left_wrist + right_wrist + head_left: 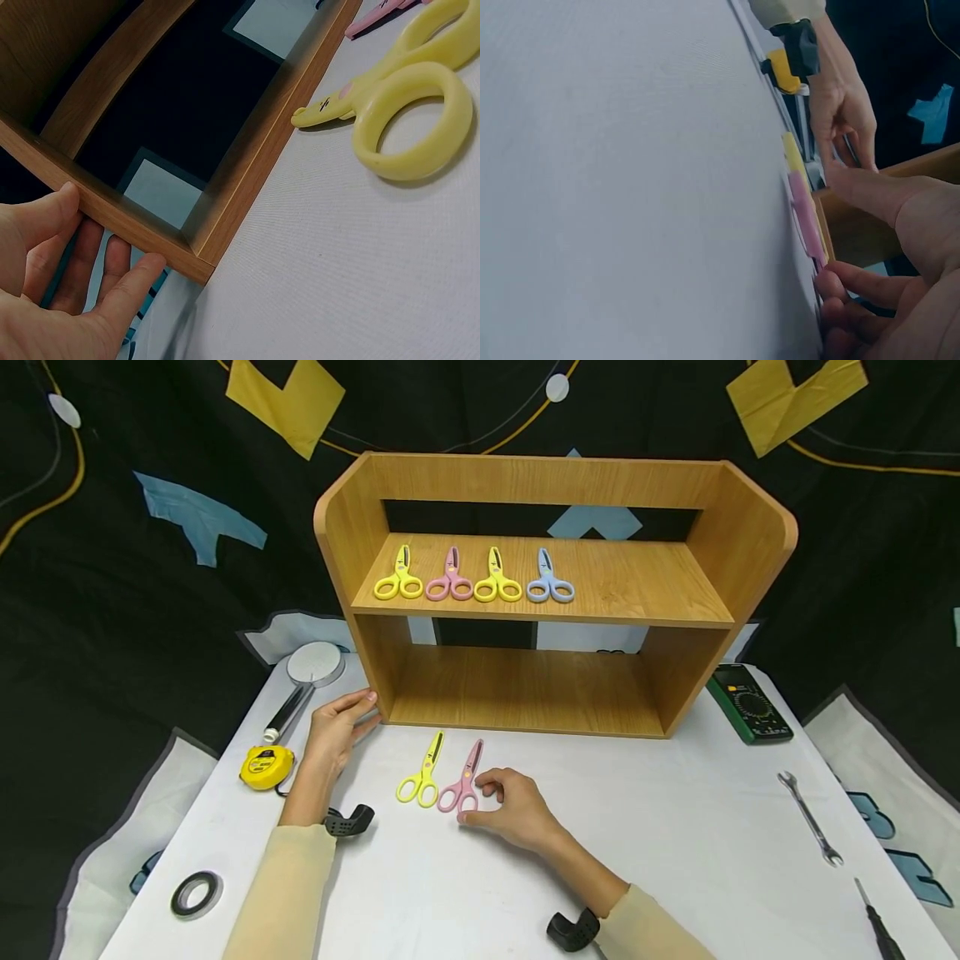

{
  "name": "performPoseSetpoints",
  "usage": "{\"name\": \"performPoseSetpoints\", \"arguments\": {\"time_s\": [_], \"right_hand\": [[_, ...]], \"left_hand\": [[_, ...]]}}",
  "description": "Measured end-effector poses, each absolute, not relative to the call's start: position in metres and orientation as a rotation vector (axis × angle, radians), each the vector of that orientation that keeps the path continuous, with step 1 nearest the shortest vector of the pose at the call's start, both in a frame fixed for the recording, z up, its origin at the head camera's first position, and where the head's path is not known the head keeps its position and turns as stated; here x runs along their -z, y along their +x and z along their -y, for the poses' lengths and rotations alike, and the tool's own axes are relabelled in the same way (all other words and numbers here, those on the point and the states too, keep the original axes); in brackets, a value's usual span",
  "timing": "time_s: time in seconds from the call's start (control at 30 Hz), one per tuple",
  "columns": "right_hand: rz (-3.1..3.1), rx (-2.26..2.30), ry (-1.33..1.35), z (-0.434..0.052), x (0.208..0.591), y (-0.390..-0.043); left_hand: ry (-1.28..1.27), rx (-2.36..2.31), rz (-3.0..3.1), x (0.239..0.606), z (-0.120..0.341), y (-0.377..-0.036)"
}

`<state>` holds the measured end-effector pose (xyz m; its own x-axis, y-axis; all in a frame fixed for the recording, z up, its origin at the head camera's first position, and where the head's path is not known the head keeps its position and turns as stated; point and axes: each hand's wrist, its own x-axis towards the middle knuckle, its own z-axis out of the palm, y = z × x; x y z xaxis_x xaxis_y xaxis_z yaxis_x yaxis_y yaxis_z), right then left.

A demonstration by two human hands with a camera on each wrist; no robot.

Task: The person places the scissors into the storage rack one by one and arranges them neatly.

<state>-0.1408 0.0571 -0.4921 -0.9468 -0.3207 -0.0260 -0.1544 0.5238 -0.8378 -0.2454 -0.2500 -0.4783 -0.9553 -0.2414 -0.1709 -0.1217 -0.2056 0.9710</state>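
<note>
My left hand touches the front edge of the left side panel of a wooden shelf, its fingers along the outer face. My right hand is at the handle of pink scissors lying on the white table, thumb and index finger at either end of a finger ring. Just left of them lie yellow scissors, points toward the shelf. On the upper shelf stands a row: yellow scissors, pink scissors, yellow scissors and blue scissors, points upward in the head view.
Left on the table are a magnifying glass, a yellow tape measure and a tape roll. On the right lie a multimeter, a wrench and a screwdriver. A black curtain hangs behind.
</note>
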Motion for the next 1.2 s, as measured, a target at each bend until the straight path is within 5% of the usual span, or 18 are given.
{"name": "performPoseSetpoints", "arguments": {"time_s": [0.83, 1.2], "right_hand": [[-2.570, 1.491, -0.274, -0.055, 0.483, -0.140], [-2.388, 1.720, -0.175, -0.094, 0.438, -0.126]], "left_hand": [[0.472, 2.353, 1.908, 0.478, 0.252, -0.244], [0.471, 2.329, 1.933, 0.477, 0.250, -0.244]]}}
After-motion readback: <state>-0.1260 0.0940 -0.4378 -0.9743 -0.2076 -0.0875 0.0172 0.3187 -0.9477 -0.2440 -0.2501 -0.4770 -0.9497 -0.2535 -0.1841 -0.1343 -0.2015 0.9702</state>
